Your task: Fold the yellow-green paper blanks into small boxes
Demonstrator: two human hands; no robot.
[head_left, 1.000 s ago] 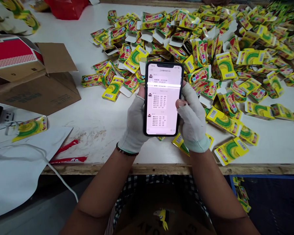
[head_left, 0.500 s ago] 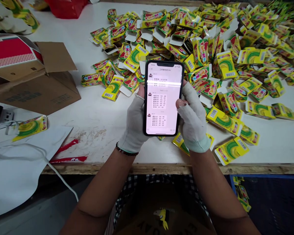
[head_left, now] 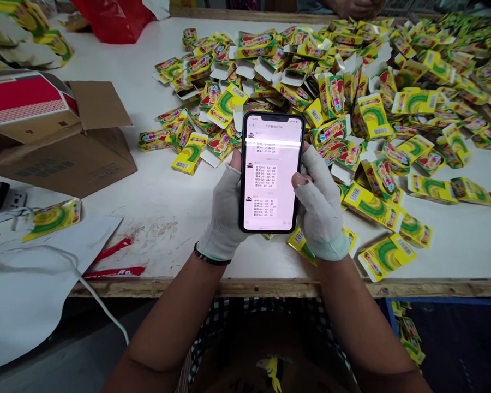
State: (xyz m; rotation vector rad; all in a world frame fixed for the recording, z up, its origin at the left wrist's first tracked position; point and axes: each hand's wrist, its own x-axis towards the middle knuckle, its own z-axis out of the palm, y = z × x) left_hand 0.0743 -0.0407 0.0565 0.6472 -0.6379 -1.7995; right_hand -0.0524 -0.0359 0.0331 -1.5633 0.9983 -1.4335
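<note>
A black-framed smartphone (head_left: 271, 174) with a lit chat screen is held upright over the table's front part. My left hand (head_left: 225, 215), in a white fingertip-less glove, grips its left edge, the thumb along the side. Gloved the same way, my right hand (head_left: 322, 210) holds the right edge, its bare thumb tip by the screen. The fingers behind the phone are hidden. Just beyond lies a heap of small yellow-green printed cartons (head_left: 331, 87), several with open white flaps. One carton (head_left: 387, 255) rests right of my right hand near the table edge.
An open cardboard box (head_left: 65, 164) stands at the left, near a white cable (head_left: 102, 305) and white paper (head_left: 20, 305). A red bag (head_left: 112, 22) sits at the back. Another person's hands (head_left: 358, 7) show at the far edge. A blue crate (head_left: 445, 338) is below right.
The view has tilted up slightly, so the table sits lower and another person's hands appear at the back. Both my hands keep holding the phone.
</note>
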